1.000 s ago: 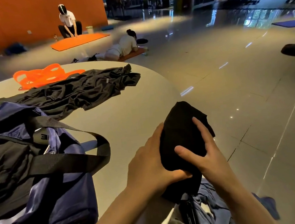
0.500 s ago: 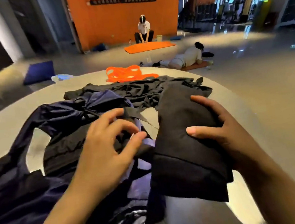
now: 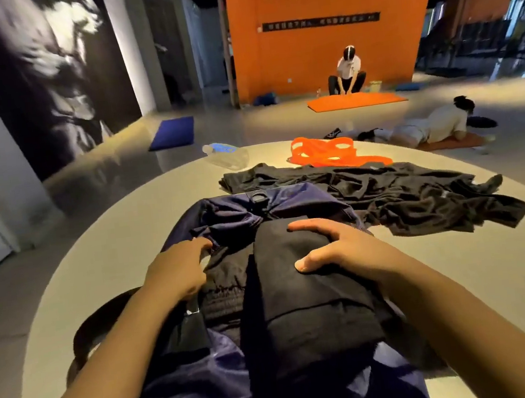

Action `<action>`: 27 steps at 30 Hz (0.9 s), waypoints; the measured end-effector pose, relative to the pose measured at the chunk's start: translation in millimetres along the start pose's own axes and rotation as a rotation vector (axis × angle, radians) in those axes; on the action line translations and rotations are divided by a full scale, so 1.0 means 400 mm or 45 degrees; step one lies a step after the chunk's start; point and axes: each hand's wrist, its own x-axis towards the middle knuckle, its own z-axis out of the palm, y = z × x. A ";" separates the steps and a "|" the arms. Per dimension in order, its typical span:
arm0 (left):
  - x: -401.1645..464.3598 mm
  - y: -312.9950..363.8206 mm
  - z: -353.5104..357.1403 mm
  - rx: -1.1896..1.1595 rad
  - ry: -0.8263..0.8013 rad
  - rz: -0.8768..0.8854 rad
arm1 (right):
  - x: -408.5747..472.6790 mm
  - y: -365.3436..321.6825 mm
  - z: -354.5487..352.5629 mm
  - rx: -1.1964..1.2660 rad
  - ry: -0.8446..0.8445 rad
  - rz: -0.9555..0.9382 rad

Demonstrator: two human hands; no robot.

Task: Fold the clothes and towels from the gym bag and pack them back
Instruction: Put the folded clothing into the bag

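Folded black garment [image 3: 301, 295] now atop gym bag [image 3: 224, 222] — right grip [image 3: 342, 248] holding it, left [image 3: 177, 270] perhaps parting bag.

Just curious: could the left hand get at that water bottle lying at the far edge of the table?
Probably yes: the left hand has bare table between it and the water bottle, though it's a long stretch.
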 end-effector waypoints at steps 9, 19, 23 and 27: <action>-0.086 0.064 -0.112 -0.605 0.014 0.145 | -0.005 0.000 -0.032 -0.548 -0.096 0.141; -0.209 0.272 -0.216 -0.726 0.129 0.420 | -0.197 -0.046 -0.212 -0.568 -0.113 0.050; -0.189 0.243 -0.219 -0.503 0.063 0.305 | -0.136 -0.054 -0.139 -0.940 -0.030 0.105; -0.166 0.181 -0.210 -0.397 0.002 0.228 | -0.048 -0.039 -0.008 -1.371 0.163 0.076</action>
